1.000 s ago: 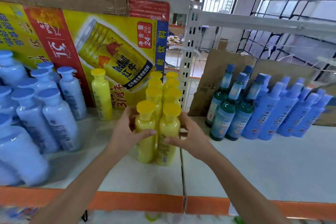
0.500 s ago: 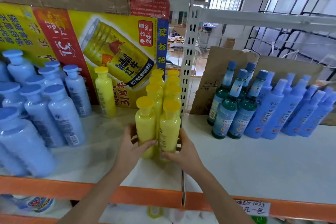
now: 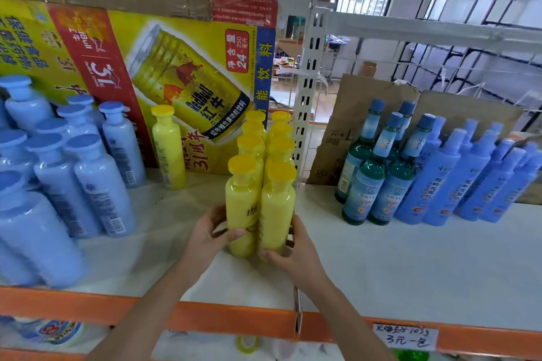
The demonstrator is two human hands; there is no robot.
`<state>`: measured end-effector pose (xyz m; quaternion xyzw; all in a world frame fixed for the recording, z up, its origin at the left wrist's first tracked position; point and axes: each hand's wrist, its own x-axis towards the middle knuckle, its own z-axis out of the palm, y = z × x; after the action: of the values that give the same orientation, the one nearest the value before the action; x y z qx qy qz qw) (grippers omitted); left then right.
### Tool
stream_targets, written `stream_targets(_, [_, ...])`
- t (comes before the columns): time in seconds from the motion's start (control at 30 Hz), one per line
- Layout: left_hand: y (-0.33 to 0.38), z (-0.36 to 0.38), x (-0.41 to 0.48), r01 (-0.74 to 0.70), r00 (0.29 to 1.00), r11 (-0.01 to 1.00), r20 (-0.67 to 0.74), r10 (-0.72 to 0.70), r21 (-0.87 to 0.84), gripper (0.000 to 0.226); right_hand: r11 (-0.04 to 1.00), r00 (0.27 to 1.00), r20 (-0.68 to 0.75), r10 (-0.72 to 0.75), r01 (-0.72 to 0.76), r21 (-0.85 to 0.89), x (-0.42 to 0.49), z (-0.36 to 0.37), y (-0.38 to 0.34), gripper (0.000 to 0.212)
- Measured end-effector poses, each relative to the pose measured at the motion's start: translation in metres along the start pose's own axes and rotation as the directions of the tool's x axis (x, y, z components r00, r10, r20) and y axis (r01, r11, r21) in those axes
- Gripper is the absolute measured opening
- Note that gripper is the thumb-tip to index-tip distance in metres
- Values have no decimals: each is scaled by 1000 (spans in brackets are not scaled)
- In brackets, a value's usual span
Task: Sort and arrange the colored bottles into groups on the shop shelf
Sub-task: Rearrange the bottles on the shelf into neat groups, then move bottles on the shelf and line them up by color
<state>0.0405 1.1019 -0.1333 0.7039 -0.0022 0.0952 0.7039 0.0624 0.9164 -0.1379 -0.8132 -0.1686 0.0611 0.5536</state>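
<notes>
Two rows of yellow bottles [image 3: 265, 138] stand upright in the middle of the white shelf [image 3: 410, 258]. My left hand [image 3: 209, 236] grips the front left yellow bottle [image 3: 242, 202] near its base, thumb across its front. My right hand [image 3: 289, 248] grips the front right yellow bottle [image 3: 277, 208] near its base. One more yellow bottle [image 3: 168, 146] stands alone further left. Light blue bottles [image 3: 73, 161] crowd the left side. Green glass bottles [image 3: 378, 167] and blue spray bottles [image 3: 475, 173] stand at the right.
A printed drink carton [image 3: 176, 67] lines the back behind the yellow bottles, brown cardboard [image 3: 352, 126] behind the right group. A white perforated upright [image 3: 308, 91] divides the two bays. The shelf's orange front edge [image 3: 234, 319] carries a handwritten price tag [image 3: 406, 335].
Both hands slid down from the middle of the two front yellow bottles to their bases. The view moved lower and closer.
</notes>
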Motion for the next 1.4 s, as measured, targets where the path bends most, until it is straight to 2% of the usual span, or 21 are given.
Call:
stream_targets(0.1, [-1, 7, -2, 13, 999, 999, -46, -12, 42, 85, 998, 999, 32, -4, 2, 58, -1, -1, 0, 62])
stream_targets(0.2, [-5, 12, -1, -19, 992, 996, -124, 30, 88, 62, 999, 999, -32, -13, 15, 51, 1, 1, 1, 62])
stream_targets(0.27, [-9, 13, -1, -41, 989, 996, -136, 52, 85, 55, 999, 996, -84, -12, 15, 31, 2, 3, 2, 62])
stream_targets(0.4, [-12, 8, 0, -45, 997, 999, -67, 46, 14, 60, 1000, 983, -182, 2, -7, -27, 4, 7, 6, 74])
stream_targets(0.53, [-14, 5, 0, -42, 999, 999, -31, 41, -28, 69, 998, 985, -170, 31, -39, -45, 5, 7, 8, 84])
stream_targets(0.7, [-17, 4, -2, -13, 1000, 1000, 0, 13, -6, 87, 997, 998, -61, 31, -27, 67, -1, 0, 9, 63])
stream_targets(0.8, [-19, 6, -1, -18, 1000, 999, -5, 19, 49, 73, 994, 999, -46, 10, -5, 106, -3, -2, 7, 57])
stream_targets(0.93, [-21, 5, 1, -32, 999, 999, 11, 32, 38, 61, 997, 990, -141, 0, 10, 73, -1, 2, 2, 55])
stream_targets(1.07, [-25, 1, 3, -73, 997, 994, -14, 74, 79, 63, 1000, 977, -213, -15, 14, -8, -1, 6, 0, 60])
stream_targets(1.17, [-28, 1, 5, -116, 993, 991, 17, 115, 73, 79, 998, 973, -232, -8, -8, -67, 0, 8, 3, 74])
stream_targets(1.27, [-32, 3, 8, -124, 986, 985, 126, 110, 116, 90, 999, 987, -157, 23, -28, -31, 2, 9, 6, 94])
stream_targets(1.4, [-41, 4, 12, -165, 981, 972, 129, 145, 166, 91, 996, 993, -120, 14, -25, -84, 4, 12, 3, 99])
